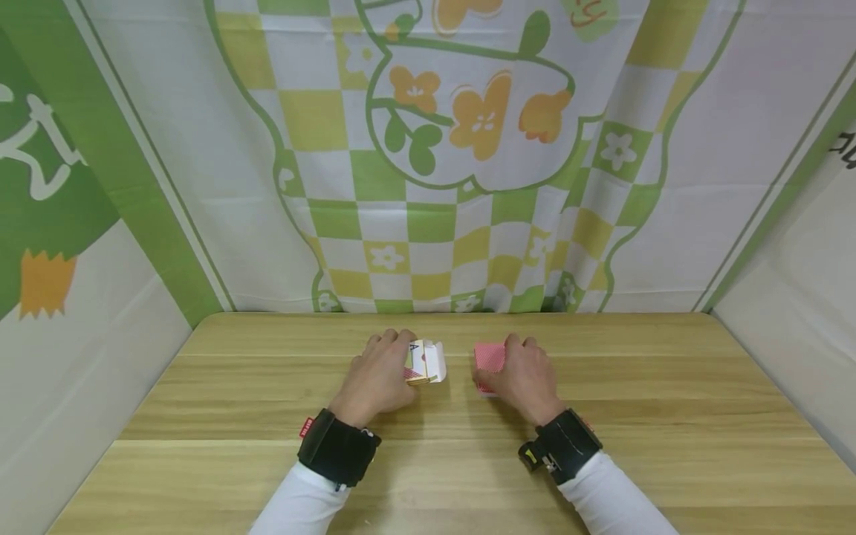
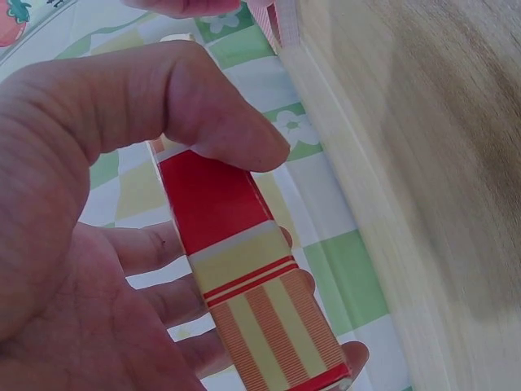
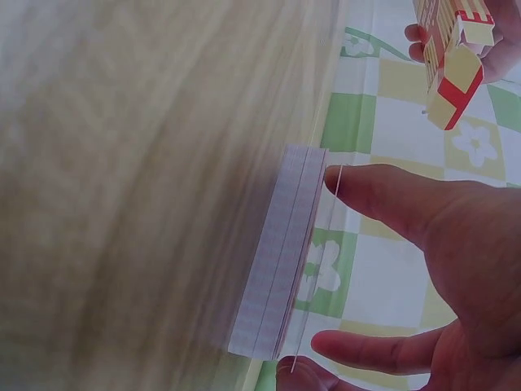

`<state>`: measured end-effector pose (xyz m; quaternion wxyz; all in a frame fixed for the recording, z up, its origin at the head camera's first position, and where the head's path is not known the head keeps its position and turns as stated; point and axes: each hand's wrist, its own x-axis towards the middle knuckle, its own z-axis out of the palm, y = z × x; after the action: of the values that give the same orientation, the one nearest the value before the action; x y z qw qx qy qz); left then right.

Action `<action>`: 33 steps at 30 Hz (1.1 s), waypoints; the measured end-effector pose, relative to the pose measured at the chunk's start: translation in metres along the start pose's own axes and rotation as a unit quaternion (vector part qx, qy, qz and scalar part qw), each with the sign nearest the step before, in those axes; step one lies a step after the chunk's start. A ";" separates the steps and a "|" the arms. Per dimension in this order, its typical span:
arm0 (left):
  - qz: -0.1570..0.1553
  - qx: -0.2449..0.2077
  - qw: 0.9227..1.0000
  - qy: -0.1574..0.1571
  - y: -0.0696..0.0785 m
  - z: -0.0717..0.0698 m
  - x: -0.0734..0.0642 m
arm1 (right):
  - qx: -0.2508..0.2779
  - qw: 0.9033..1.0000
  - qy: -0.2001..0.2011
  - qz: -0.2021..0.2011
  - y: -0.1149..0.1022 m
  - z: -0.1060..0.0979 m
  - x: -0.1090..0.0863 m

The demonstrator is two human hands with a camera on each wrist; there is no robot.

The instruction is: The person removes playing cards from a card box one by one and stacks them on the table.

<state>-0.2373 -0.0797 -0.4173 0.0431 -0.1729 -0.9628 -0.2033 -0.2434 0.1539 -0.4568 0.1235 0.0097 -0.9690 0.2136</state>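
Observation:
My left hand [image 1: 377, 375] grips a playing card box [image 1: 416, 364] just above the table, thumb on one narrow side and fingers round the other. In the left wrist view the box [image 2: 244, 269] shows a red band and tan stripes; its end flap hangs open toward the right. Red-backed cards lie stacked as a deck [image 3: 277, 252] on the table. Over that deck, my right hand [image 1: 528, 379] pinches a single playing card [image 3: 317, 269] by its ends, a thin gap showing beneath it. The inside of the box is hidden.
The wooden table [image 1: 441, 475] ends at the back against a green-and-yellow checked cloth [image 1: 401, 223] with flowers. Pale cloth walls [image 1: 796, 297] stand along the sides. Each wrist carries a black strap [image 1: 337, 449] with a camera.

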 end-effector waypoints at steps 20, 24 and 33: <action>-0.001 -0.007 1.000 -0.004 0.003 -0.002 0.000 | -0.015 1.000 -0.006 0.000 -0.001 0.000 0.001; -0.002 -0.010 1.000 -0.006 0.003 -0.002 -0.001 | -0.014 1.000 -0.007 0.001 -0.001 0.001 0.001; -0.002 -0.012 1.000 -0.006 0.003 0.000 -0.002 | -0.011 1.000 -0.010 0.002 0.000 0.002 0.000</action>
<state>-0.2345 -0.0782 -0.4161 0.0347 -0.1728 -0.9607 -0.2143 -0.2440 0.1528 -0.4579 0.1132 0.0090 -0.9726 0.2028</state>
